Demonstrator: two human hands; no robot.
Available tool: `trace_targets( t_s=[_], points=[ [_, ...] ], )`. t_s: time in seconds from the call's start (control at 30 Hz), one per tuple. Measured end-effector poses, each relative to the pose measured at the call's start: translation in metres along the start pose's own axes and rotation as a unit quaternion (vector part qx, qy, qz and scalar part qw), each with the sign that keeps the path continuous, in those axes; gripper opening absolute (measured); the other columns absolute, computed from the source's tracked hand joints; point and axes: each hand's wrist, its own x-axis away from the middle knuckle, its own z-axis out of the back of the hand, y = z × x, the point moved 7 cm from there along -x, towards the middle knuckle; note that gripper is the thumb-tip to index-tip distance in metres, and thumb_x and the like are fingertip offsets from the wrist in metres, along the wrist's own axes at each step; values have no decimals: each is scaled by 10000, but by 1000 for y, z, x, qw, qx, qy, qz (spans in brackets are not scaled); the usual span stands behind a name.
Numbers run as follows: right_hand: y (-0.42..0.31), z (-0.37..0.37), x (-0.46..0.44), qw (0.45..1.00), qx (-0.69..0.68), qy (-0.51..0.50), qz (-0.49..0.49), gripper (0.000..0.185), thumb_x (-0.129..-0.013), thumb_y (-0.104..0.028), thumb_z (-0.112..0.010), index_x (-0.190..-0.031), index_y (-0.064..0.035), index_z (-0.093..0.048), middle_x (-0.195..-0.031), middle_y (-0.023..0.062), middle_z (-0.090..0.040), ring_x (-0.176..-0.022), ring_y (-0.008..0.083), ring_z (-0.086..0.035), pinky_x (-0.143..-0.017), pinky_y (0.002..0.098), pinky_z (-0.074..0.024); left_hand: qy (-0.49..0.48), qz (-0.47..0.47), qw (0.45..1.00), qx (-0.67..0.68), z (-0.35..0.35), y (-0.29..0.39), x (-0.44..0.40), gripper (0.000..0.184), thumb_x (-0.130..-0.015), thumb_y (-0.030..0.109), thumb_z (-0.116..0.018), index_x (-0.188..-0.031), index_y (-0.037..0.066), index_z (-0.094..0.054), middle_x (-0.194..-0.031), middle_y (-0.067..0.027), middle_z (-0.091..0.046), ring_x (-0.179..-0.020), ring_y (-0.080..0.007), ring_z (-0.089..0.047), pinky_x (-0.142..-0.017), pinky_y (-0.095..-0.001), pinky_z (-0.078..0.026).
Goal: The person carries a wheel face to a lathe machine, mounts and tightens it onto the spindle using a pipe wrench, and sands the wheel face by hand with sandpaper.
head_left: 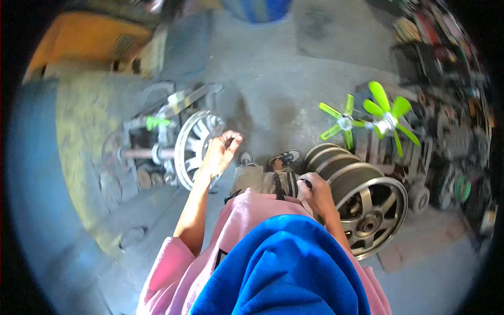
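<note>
My left hand [223, 150] is raised in front of a silver alloy wheel [185, 152] mounted upright on a machine's shaft [149, 153]. Its fingers are curled together, and whatever they may hold cannot be made out. Close to my right thigh, my right hand [317, 193] is closed, with a small dark item [306, 183] showing at its fingers. That item's kind is unclear. Just right of this hand, a spoked rim [391, 223] leans at the near end of a row of several wheels. Dark grime shows on my left fingertips.
Two green-bladed fans [387, 122] stand at the right, beside dark machinery [441, 131]. A blue drum [265, 11] is at the far end of the floor. An orange cabinet [86, 39] stands at the upper left, and a flat reddish board [420, 244] lies at the lower right.
</note>
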Motion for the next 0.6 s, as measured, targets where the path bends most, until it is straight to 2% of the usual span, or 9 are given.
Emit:
trace_targets(
  t_s=[0.07,0.17,0.3,0.33,0.4,0.47,0.5,0.57,0.6],
  points=[
    [-6,-13,-11,997,48,-26,48,151,-937,-151,-667,-1004,-21,-705,-986,205,-704,-933,409,-681,-830,456,-540,85,5,994,69,44,-8,32,188,-1031,185,-636,-1062,13,-703,-918,-27,-729,-849,-74,-639,-776,-277,-514],
    [-14,-37,-26,989,111,-86,38,216,-952,-222,-650,-1039,-27,-680,-1019,212,-695,-1009,439,-654,-883,518,-519,224,-8,968,116,119,-20,82,155,-1036,143,-622,-1048,16,-711,-930,-34,-730,-817,-94,-649,-752,-253,-516],
    [-36,-82,-31,984,144,-89,58,223,-946,-229,-653,-1038,-27,-681,-1023,220,-694,-998,449,-654,-864,516,-519,379,98,912,122,220,-129,155,201,-1046,194,-634,-1037,11,-719,-874,-28,-713,-774,-85,-626,-709,-253,-510],
    [-46,-91,-33,985,138,-94,48,231,-943,-234,-655,-1039,-26,-682,-1021,223,-693,-992,453,-654,-858,519,-518,407,111,895,143,239,-163,170,235,-1042,242,-652,-992,19,-709,-818,-27,-695,-691,-74,-594,-634,-246,-488],
    [-54,-117,-28,984,140,-97,49,204,-940,-211,-664,-1021,-24,-682,-1001,217,-692,-968,452,-654,-837,510,-522,431,150,875,161,262,-264,205,274,-1015,277,-697,-891,33,-673,-715,-18,-650,-559,-67,-533,-507,-255,-433],
    [-63,-146,-20,982,142,-97,74,187,-934,-187,-684,-992,-10,-676,-956,211,-693,-906,433,-669,-785,494,-531,421,237,860,163,265,-359,237,266,-977,280,-743,-877,49,-658,-717,-24,-656,-568,-82,-560,-482,-256,-427],
    [-67,-158,-19,983,142,-97,72,187,-934,-187,-684,-992,-10,-676,-956,211,-693,-906,433,-669,-785,494,-531,410,290,852,149,262,-403,252,304,-934,328,-787,-965,50,-667,-754,-49,-672,-551,-120,-576,-471,-270,-469],
    [-74,-180,-9,979,145,-118,77,200,-928,-188,-698,-985,2,-676,-945,213,-694,-872,403,-684,-759,476,-537,393,442,779,209,246,-446,274,525,-856,466,-839,-1130,54,-665,-935,-115,-699,-607,-185,-631,-509,-318,-551],
    [-79,-189,-6,975,174,-120,72,207,-928,-183,-705,-992,13,-686,-936,210,-698,-841,379,-692,-744,462,-540,391,443,778,213,243,-459,276,525,-856,466,-839,-1130,54,-665,-935,-115,-699,-607,-185,-631,-509,-318,-551]
  ],
)
